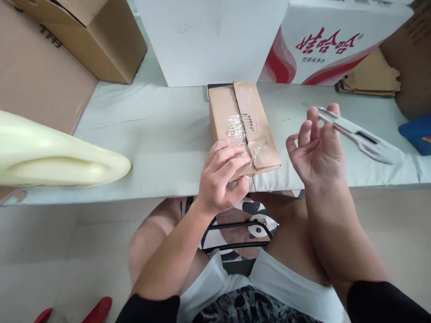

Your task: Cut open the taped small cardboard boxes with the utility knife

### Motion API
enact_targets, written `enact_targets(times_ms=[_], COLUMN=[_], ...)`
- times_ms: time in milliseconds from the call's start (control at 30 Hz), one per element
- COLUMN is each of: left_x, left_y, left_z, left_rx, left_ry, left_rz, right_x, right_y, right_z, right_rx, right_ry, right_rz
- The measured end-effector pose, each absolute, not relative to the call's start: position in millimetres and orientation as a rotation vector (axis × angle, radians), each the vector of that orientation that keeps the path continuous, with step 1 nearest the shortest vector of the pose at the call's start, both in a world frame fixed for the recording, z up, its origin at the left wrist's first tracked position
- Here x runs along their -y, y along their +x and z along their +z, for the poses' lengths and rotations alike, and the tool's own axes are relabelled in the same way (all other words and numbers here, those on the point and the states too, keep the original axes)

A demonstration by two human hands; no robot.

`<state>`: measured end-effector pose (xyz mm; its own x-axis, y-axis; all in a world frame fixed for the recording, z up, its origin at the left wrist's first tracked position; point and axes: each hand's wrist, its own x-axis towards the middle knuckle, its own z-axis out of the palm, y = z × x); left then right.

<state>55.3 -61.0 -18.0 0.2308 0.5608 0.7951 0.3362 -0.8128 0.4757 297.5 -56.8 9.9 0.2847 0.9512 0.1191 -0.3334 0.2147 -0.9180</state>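
Observation:
A small brown cardboard box (261, 121) lies near the front edge of the cloth-covered table, with clear tape and a dark seam across its top. My left hand (222, 175) grips its near left corner, fingers on top and thumb at the front side. Raised to the right of the box, my right hand (318, 148) pinches a white and grey utility knife (363, 137) between thumb and forefinger, palm turned up. The knife points away to the right and touches neither box nor table.
Behind the box stand a plain white carton (215, 40) and a white carton with red lettering (313, 63). Flattened cardboard (370, 76) and a blue object (417, 134) are at right. A pale yellow object (60, 152) and brown cartons (111, 40) occupy the left.

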Motion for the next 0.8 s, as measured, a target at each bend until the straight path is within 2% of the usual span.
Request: enact_targets(times_ms=[333, 600, 800], left_x=[62.4, 63.2, 62.2], left_y=[55.3, 55.5, 55.7], left_z=[-17.0, -17.8, -16.6], left_rx=[-0.844, -0.893, -0.890], left_ry=[2.252, 2.251, 2.261], left_rz=[1.622, 1.615, 1.621], right_x=[62.4, 84.5, 83.1], right_y=[266.1, 221.5, 221.2], right_z=[51.5, 95.7, 79.5], right_rx=[1.072, 1.534, 1.569], right_ry=[-1.059, -1.287, -1.381], right_rz=[0.993, 0.497, 0.690])
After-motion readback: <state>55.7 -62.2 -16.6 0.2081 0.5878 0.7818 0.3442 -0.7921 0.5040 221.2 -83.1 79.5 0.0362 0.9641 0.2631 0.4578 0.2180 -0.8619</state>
